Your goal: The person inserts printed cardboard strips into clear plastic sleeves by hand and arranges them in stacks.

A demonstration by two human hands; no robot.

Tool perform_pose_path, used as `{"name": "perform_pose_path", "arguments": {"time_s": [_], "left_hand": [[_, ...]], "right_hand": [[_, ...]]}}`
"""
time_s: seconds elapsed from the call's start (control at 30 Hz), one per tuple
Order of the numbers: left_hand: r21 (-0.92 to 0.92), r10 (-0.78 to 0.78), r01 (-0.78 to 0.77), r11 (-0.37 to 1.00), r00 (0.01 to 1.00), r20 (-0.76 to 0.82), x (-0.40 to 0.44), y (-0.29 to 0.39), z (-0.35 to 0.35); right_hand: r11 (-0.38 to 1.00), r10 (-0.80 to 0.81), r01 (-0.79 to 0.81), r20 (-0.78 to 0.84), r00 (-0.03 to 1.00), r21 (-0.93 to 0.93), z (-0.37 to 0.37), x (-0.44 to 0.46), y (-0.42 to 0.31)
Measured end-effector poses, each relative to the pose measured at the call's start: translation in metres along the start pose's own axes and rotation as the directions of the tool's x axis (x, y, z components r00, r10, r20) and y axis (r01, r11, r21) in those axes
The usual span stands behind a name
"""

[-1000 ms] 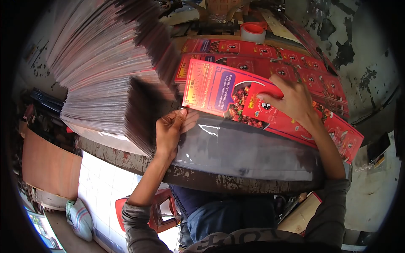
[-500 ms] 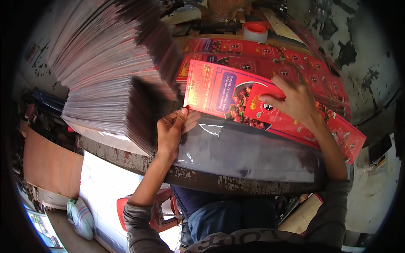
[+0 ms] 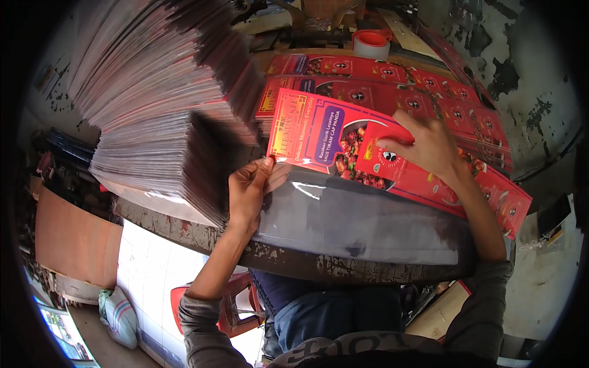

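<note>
A long red printed strip (image 3: 324,134) with food pictures and lettering lies slanted across the middle of the table. At its lower left corner, my left hand (image 3: 248,187) is closed, pinching the edge between thumb and fingers. My right hand (image 3: 432,144) grips the strip near its upper edge, thumb across the printed face; its other fingers are partly hidden. Below the strip, along the table's near side, lies a clear plastic sheet or sleeve (image 3: 362,224). More red printed strips (image 3: 392,95) lie in rows behind.
Tall stacks of thin plastic-covered sheets (image 3: 147,147) stand on the left, close to my left hand. A roll of tape (image 3: 372,46) sits at the back. The dark worn table edge (image 3: 331,267) runs in front of me, with a red stool (image 3: 236,303) beneath.
The strip's left end has tilted slightly, and glare on its lettering has lessened. Both hands stay in nearly the same place on it.
</note>
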State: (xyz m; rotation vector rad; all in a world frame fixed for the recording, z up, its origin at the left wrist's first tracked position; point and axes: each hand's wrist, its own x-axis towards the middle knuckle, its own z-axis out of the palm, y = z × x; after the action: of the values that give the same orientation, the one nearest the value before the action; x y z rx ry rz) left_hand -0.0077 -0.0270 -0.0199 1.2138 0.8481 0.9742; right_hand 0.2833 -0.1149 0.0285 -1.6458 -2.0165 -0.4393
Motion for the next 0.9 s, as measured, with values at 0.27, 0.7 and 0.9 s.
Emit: {"name": "perform_pose_path", "arguments": {"time_s": [0.27, 0.7, 0.9], "left_hand": [[0.014, 0.030, -0.030, 0.999, 0.999, -0.024, 0.000, -0.002, 0.002], [-0.026, 0.017, -0.017, 1.000, 1.000, -0.015, -0.001, -0.003, -0.005], [0.013, 0.043, -0.043, 0.999, 0.999, 0.002, 0.000, -0.007, -0.010]], "right_hand": [[0.995, 0.061, -0.055, 0.067, 0.996, -0.081, 0.000, -0.001, 0.000], [0.987, 0.057, -0.089, 0.225, 0.973, 0.134, 0.006, -0.006, 0.001], [0.943, -0.182, 0.084, 0.285, 0.941, 0.323, 0.005, -0.004, 0.000]]}}
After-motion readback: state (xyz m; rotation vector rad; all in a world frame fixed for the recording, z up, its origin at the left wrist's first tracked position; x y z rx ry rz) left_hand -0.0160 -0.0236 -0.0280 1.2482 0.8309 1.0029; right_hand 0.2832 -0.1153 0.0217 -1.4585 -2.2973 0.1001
